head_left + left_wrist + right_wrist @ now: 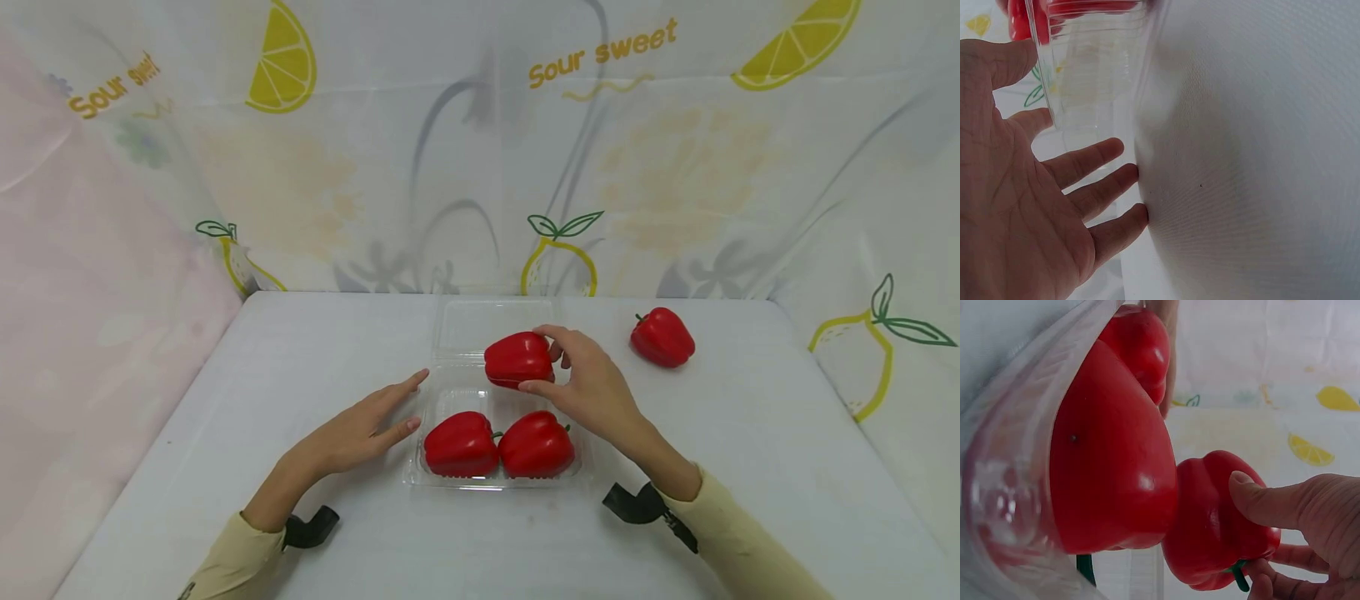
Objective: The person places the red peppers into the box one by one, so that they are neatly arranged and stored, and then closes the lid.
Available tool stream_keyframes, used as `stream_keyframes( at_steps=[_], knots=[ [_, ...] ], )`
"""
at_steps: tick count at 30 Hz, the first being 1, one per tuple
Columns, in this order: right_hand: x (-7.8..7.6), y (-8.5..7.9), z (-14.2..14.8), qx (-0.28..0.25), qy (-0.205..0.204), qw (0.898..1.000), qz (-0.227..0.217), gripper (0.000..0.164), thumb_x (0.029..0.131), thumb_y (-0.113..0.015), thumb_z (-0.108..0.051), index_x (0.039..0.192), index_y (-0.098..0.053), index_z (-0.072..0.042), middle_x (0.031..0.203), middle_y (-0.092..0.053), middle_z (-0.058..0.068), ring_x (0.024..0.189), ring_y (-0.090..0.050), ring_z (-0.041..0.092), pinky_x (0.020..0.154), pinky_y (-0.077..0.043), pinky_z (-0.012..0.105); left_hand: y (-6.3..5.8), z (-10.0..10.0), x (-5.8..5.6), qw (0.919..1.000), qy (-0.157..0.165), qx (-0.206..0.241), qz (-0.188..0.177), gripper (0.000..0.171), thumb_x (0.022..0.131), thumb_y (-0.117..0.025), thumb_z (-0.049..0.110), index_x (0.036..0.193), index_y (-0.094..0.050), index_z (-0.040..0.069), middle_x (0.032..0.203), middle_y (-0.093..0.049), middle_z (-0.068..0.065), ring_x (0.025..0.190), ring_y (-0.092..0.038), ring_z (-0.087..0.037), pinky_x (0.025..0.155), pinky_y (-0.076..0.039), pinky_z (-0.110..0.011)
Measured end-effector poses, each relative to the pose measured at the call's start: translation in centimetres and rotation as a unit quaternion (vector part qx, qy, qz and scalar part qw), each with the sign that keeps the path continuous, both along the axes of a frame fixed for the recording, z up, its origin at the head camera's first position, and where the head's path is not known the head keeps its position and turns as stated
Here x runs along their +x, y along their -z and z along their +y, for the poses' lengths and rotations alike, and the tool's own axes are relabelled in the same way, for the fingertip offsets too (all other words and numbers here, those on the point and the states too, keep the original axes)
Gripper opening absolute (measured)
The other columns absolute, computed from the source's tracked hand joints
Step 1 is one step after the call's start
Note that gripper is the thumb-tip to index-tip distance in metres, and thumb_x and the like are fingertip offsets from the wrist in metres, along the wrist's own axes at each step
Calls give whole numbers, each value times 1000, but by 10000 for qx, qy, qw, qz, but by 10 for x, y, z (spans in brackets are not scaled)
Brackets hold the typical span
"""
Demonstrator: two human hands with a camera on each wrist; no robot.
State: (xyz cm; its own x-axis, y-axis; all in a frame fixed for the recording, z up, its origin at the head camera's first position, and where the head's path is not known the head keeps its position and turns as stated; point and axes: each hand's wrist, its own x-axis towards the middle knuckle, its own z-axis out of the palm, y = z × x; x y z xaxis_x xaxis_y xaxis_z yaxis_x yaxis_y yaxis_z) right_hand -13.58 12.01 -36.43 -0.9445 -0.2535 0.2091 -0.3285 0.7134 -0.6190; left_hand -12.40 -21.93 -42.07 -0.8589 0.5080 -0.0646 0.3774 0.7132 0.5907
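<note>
My right hand [592, 387] grips a red bell pepper [517, 360] over the back right part of a clear plastic clamshell box [450, 400]. In the right wrist view thumb and fingers close round that pepper [1210, 512] near its green stem. Two more red bell peppers, a left one [461, 444] and a right one [537, 444], lie side by side in the box's front half. My left hand [360, 429] is at the box's left side, fingers spread and holding nothing. In the left wrist view its fingertips are right by the clear wall [1085, 81].
Another red bell pepper [663, 337] lies on the white table at the back right. The box's lid [495, 321] is folded open toward the back wall. A lemon-print cloth [450, 167] hangs behind the table. Black wrist mounts [311, 527] are on both forearms.
</note>
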Motion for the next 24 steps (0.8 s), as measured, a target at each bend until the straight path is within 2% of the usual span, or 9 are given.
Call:
stream_keyframes(
  at_steps=[13, 24],
  knots=[
    [2, -3, -20, -30, -32, 9997, -231, 74, 74, -87, -27, 138, -52, -15, 103, -60, 3, 94, -58, 25, 67, -53, 31, 0, 0, 1, 10000, -40, -35, -1, 70, 97, -56, 47, 157, -23, 35, 156, -35, 0, 140, -36, -27, 105, -37, -59],
    [4, 0, -35, -124, -96, 9997, -210, 72, 74, -87, -27, 137, -54, -15, 102, -61, 1, 92, -58, 24, 66, -52, 30, -1, 1, 0, 10000, -18, -34, -9, 70, 97, -56, 48, 157, -23, 34, 157, -34, 1, 141, -35, -27, 105, -36, -60]
  ],
)
